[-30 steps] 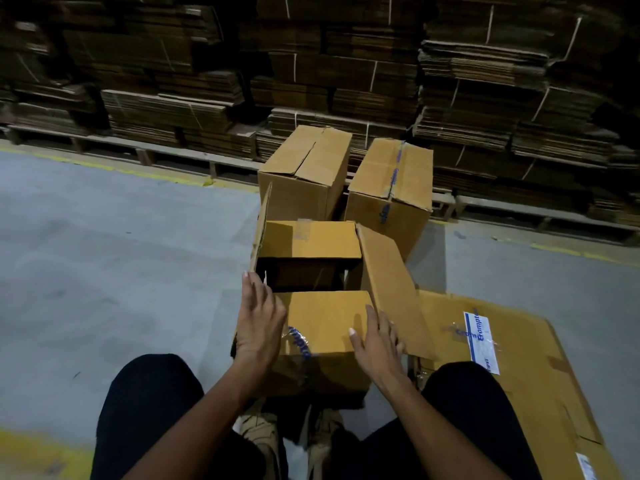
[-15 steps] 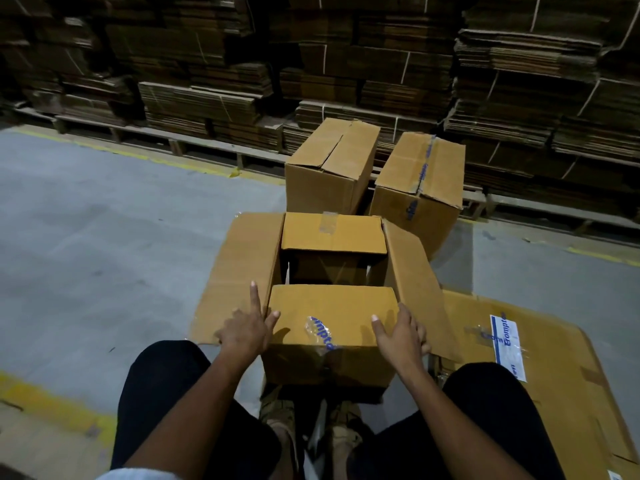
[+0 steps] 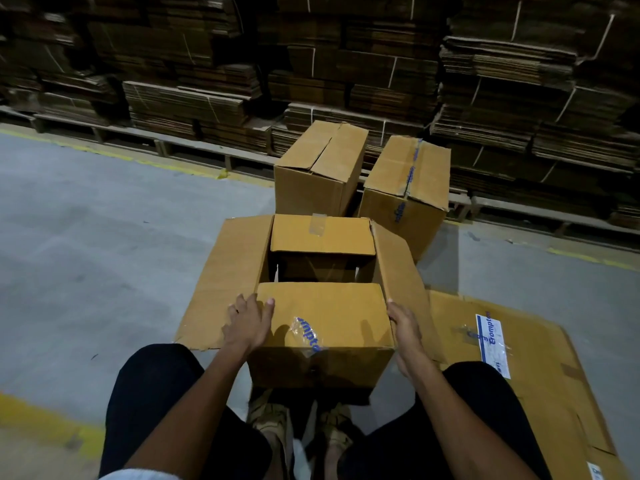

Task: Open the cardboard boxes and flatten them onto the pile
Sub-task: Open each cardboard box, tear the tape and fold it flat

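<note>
Two bare hands on one open cardboard box (image 3: 325,306), which stands on the concrete floor (image 3: 104,254) just ahead of the knees, between both hands. Left hand (image 3: 247,323) at the box's near left corner, thumb hooked over the near flap (image 3: 322,310), fingers curled down the outer side, gripping that corner. Right hand (image 3: 405,327) against the near right edge of the same flap, fingers wrapped round the box's right side; fingertips hidden behind the cardboard. Left flap (image 3: 228,282) and right flap (image 3: 405,278) splayed outward, far flap (image 3: 322,233) folded over the opening with a scrap of clear tape, dark gap between far and near flaps. Torn printed tape (image 3: 306,332) on the near flap, between the hands. Flattened cardboard pile (image 3: 540,386) flat on the floor just right of the box, right flap overlapping its near left edge, white printed label (image 3: 491,344) on top. Beyond the open box, two closed boxes side by side: left closed box (image 3: 318,168) untaped along its seam, right closed box (image 3: 408,181) tilted, with tape down the middle. Bundled stacks of flat cardboard (image 3: 311,64) on pallets along the far edge of the floor, behind a yellow line (image 3: 138,161). Sandalled feet (image 3: 304,427) under the box's near edge.
</note>
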The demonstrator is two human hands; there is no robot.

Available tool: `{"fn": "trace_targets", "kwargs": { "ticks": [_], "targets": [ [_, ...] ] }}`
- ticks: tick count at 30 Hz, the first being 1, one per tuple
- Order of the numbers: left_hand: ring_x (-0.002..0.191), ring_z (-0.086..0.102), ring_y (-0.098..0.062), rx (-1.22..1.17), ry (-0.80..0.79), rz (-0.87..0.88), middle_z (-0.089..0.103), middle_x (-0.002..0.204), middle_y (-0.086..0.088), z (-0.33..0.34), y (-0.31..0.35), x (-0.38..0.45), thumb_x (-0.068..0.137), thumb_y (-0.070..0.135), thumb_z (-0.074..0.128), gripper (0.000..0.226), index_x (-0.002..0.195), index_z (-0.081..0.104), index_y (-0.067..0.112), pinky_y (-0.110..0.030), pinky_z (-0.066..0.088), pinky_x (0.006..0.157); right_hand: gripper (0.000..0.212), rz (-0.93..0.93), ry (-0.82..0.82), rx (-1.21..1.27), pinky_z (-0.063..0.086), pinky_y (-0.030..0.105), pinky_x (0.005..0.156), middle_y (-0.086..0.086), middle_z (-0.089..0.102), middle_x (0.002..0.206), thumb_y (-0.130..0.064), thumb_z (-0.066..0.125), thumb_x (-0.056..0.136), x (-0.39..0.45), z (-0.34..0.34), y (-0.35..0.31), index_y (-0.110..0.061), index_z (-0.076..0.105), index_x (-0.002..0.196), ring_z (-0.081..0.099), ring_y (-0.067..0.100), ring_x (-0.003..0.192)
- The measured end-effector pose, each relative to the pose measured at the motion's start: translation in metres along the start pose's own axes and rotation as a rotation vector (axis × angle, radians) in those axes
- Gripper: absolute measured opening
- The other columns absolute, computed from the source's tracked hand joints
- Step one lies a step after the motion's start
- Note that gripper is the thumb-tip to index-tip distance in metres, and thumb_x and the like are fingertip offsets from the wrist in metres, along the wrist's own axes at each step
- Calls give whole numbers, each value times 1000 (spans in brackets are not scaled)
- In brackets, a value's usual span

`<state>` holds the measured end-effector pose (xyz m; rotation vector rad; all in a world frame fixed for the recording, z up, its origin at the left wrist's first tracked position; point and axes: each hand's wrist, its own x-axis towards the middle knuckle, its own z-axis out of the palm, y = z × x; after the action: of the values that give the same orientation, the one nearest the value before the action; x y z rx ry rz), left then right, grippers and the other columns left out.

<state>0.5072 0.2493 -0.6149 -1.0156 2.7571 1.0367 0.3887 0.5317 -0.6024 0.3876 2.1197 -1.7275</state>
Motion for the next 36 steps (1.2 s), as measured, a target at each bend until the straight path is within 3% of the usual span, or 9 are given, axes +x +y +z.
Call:
{"fn": "trace_targets", "kwargs": {
  "ticks": [3, 8, 12, 15, 18, 20, 23, 29, 36],
  "targets": [
    [142, 32, -40, -296, 59, -42, 32, 158, -17, -6, -3, 4, 84, 85, 9, 102, 154, 26, 14, -61, 30, 112, 28, -11, -62, 173, 42, 31, 67, 2, 67, 98, -47, 46, 104, -8, -4, -12, -24, 62, 98, 57, 13, 87],
    [137, 40, -42, -509, 64, -125, 36, 156, -19, -14, -2, 2, 81, 87, 11, 104, 157, 11, 17, -59, 30, 114, 36, 10, -127, 256, 38, 36, 77, 6, 69, 95, -58, 47, 98, -6, -1, -9, -26, 61, 99, 57, 19, 91],
    [140, 36, -43, -730, 156, -229, 26, 160, -20, -25, 3, 3, 96, 71, 21, 82, 157, -6, 24, -52, 31, 114, 46, 25, -80, 303, 31, 29, 57, 3, 62, 92, -60, 47, 99, -3, 0, -7, -22, 61, 120, 53, 15, 71],
    [124, 52, -39, -996, 153, -373, 51, 141, -21, -36, -1, 9, 77, 94, 15, 108, 151, 29, 17, -58, 41, 105, 60, 42, -77, 374, 31, 27, 52, 3, 64, 98, -65, 36, 101, 0, -5, -8, -21, 57, 135, 53, 16, 69],
    [98, 61, -36, -1136, -50, -450, 67, 100, -17, -42, -1, 5, 85, 86, 8, 96, 107, 65, 12, -54, 48, 96, 73, 69, -105, 479, 49, 33, 66, 11, 70, 101, -72, 23, 99, -3, -8, -11, -17, 65, 120, 63, 25, 83],
    [97, 62, -34, -1059, -131, -439, 67, 98, -13, -42, -2, 1, 94, 69, 27, 67, 92, 65, 15, -52, 51, 93, 81, 69, -115, 530, 50, 44, 91, 16, 72, 100, -77, 22, 96, -3, -10, -11, -12, 67, 115, 65, 30, 92],
    [82, 60, -27, -878, -183, -331, 59, 87, -11, -42, -14, 3, 96, 32, 47, 29, 77, 61, 15, -36, 52, 72, 86, 54, -153, 555, 51, 37, 79, 14, 75, 83, -75, 25, 97, 1, -18, -9, -6, 77, 90, 68, 28, 80],
    [122, 55, -17, -490, -627, 2, 61, 129, 1, -49, -12, -8, 89, 9, 72, 43, 128, 65, 24, -28, 48, 93, 72, 77, -285, 484, 39, 31, 54, 4, 48, 40, -62, 49, 90, 16, -33, -17, 5, 77, 90, 52, 18, 37],
    [134, 44, -22, -22, -643, 124, 45, 144, 1, -25, -10, -14, 66, 36, 92, 97, 148, 41, 23, -40, 41, 111, 43, -89, -459, -153, 48, 30, 80, -5, 72, 117, -42, 71, 91, 7, -29, -11, -26, 66, 130, 62, 14, 107]
  ]
}}
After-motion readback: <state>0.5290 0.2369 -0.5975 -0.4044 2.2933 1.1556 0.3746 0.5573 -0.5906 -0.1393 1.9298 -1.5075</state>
